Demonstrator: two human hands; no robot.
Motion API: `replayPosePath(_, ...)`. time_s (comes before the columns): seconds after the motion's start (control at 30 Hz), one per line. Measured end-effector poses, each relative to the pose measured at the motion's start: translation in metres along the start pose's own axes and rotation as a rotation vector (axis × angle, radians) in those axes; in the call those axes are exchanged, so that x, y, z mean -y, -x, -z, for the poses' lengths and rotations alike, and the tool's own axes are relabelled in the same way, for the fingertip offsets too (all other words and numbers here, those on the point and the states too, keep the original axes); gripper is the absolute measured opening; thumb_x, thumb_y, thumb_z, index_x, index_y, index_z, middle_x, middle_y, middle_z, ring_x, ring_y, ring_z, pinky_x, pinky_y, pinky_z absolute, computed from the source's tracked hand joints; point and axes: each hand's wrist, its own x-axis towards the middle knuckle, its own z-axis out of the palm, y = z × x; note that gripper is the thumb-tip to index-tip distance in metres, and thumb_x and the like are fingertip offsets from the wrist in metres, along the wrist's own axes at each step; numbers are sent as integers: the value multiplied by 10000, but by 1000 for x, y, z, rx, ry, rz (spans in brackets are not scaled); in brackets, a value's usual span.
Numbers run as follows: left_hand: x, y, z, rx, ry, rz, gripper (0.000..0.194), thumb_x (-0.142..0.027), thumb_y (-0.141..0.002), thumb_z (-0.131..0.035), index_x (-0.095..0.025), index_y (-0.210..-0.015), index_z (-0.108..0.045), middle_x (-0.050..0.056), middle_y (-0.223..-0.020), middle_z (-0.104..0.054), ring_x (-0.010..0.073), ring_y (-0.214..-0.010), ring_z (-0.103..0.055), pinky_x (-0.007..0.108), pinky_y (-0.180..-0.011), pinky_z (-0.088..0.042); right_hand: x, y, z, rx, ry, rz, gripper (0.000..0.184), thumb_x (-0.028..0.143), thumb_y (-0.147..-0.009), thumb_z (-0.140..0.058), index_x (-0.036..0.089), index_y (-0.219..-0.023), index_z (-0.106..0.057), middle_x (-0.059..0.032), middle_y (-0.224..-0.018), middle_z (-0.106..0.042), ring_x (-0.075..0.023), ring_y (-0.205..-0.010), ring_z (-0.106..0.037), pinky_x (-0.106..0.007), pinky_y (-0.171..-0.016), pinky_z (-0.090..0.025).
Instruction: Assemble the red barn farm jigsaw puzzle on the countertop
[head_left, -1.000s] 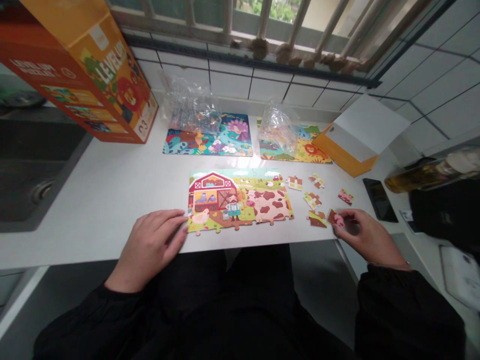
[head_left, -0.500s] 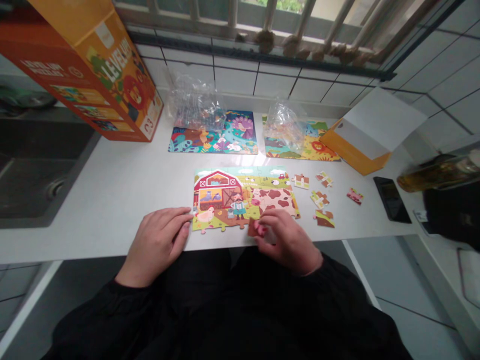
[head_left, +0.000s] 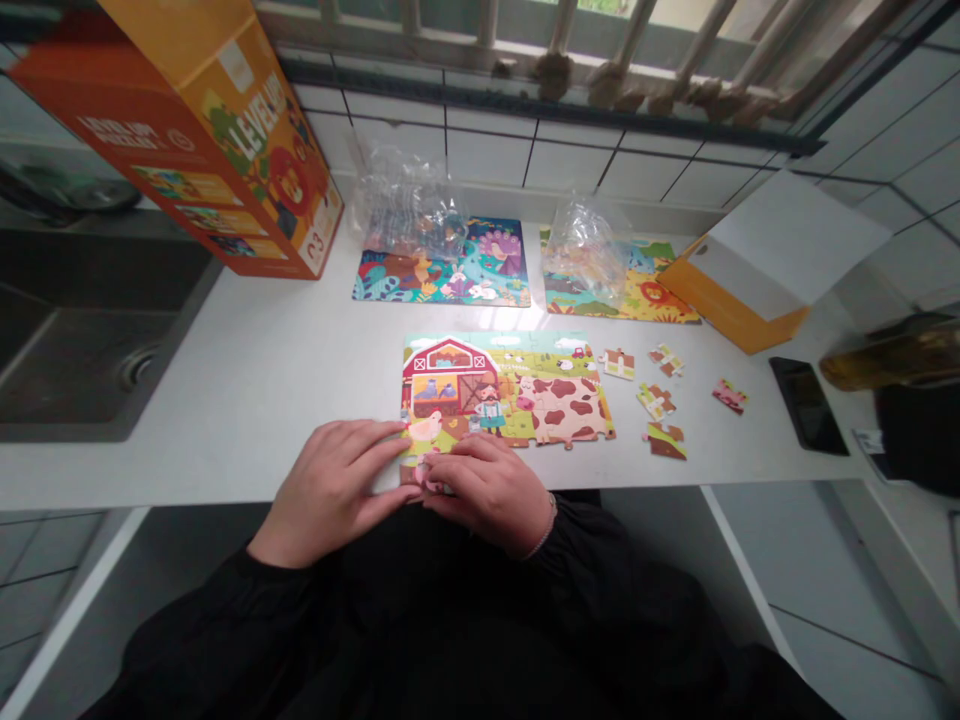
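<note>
Mostly assembled, farm puzzle [head_left: 517, 392] shows barn, cow.

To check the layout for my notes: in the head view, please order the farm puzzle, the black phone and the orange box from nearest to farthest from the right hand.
1. Farm puzzle, touching the right hand.
2. Black phone, far right.
3. Orange box, back left.

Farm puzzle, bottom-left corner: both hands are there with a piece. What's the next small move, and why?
Probably press the small piece down into the bottom edge of the farm puzzle. The right hand holds it right at that edge, and the left hand rests against the puzzle's corner, bracing it.
</note>
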Motion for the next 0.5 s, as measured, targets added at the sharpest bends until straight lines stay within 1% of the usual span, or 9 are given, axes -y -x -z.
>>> replayPosePath(0.1,3,3,1,10,18,-64,505,-554,-925,-829,-294,-1347,-730,108,-1411,-760,347,-1233,-728,523,-1041,-549,1,1,-1,0,9,-29,213,437,-1076,-702,236,-1144,-718,-73,-1037,-816,-239,-971,-737,-423,-919,-583)
replayPosePath(0.17,5,4,1,9,31,-103,561,-586,-892,-860,-287,-1348,-726,113,-1402,-763,352,-1227,-732,524,-1025,-556,1,0,-2,-24,-5,-46,232,447,-1071,-710,229,-1148,-727,-69,-999,-805,-233,-944,-735,-409,-896,-586)
replayPosePath(0.23,5,5,1,15,41,-113,578,-589,-876,-877,-287,-1345,-729,112,-1398,-765,353,-1230,-733,522,-1022,-561,1,0,-2,-42,-22,-45,229,438,-1070,-714,226,-1156,-730,-63,-989,-805,-227,-923,-736,-401,-876,-589)
replayPosePath(0.4,4,5,0,25,41,-73,441,-502,-925,-849,-308,-1310,-755,93,-1390,-771,332,-1226,-738,509,-1020,-574,1,1,-1,2,-6,-14,201,409,-1097,-675,235,-1174,-740,-65,-1001,-824,-220,-945,-754,-396,-888,-606)
replayPosePath(0.5,4,5,0,14,40,-79,387,-479,-940,-834,-301,-1277,-769,94,-1375,-776,325,-1218,-739,506,-1019,-578,2,1,0,27,9,25,167,365,-1109,-652,236,-1159,-745,-68,-1037,-831,-215,-969,-763,-383,-882,-618)
